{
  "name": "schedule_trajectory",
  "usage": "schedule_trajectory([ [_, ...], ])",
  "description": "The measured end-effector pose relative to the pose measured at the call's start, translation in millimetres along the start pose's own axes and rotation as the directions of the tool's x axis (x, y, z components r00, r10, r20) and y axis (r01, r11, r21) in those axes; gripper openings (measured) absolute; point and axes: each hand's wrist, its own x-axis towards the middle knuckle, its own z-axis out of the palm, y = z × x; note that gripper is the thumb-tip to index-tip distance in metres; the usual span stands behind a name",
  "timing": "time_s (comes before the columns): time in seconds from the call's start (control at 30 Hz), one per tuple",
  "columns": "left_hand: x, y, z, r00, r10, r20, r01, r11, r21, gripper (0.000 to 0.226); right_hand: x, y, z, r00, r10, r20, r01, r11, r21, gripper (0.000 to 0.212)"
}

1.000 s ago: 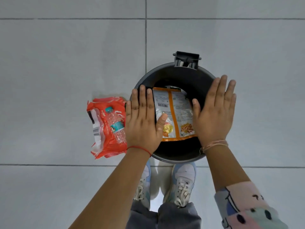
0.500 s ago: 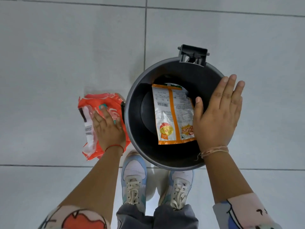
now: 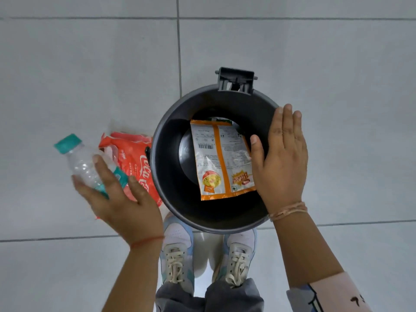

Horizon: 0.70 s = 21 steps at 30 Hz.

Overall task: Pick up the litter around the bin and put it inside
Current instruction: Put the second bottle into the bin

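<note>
A round dark grey bin (image 3: pixel 166 140) stands open on the tiled floor, seen from above. Inside it lies an orange and white snack packet (image 3: pixel 216 163). My left hand (image 3: pixel 119 199) is shut on a small clear plastic bottle (image 3: pixel 83 163) with a teal cap, lifted above the floor to the left of the bin. Under and beside the bottle a red plastic wrapper (image 3: pixel 135 158) lies on the floor against the bin's left side. My right hand (image 3: pixel 281 158) hovers flat and open over the bin's right rim, holding nothing.
Grey floor tiles (image 3: pixel 90 75) with grout lines spread all around. A black hinge bracket (image 3: pixel 235 81) sticks out from the bin's far rim. My two white sneakers (image 3: pixel 177 251) stand just below the bin.
My left hand has closed on the bottle and raised it off the red wrapper, up and to the left. The right hand stays over the bin's right rim.
</note>
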Motion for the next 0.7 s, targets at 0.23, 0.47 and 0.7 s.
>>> schedule_trajectory([
  [0.23, -57.5, 97.0, 11.6, 0.829, 0.374, 0.416, -0.362, 0.926, -0.110, 0.064, 2.1, 4.7, -13.4, 0.996, -0.038, 0.087, 0.026, 0.990, 0.140, 0.052],
  [0.47, -43.1, 83.8, 78.3, 0.523, 0.033, 0.852, -0.340, 0.925, 0.173, 0.068, 1.1, 5.8, -10.1, 0.997, -0.041, 0.065, 0.032, 0.991, 0.133, 0.051],
  [0.7, 23.6, 55.0, 17.8, 0.919, 0.384, -0.089, -0.394, 0.896, -0.203, 0.066, 0.1, 4.4, -9.1, 0.998, -0.027, 0.062, 0.019, 0.992, 0.122, 0.054],
])
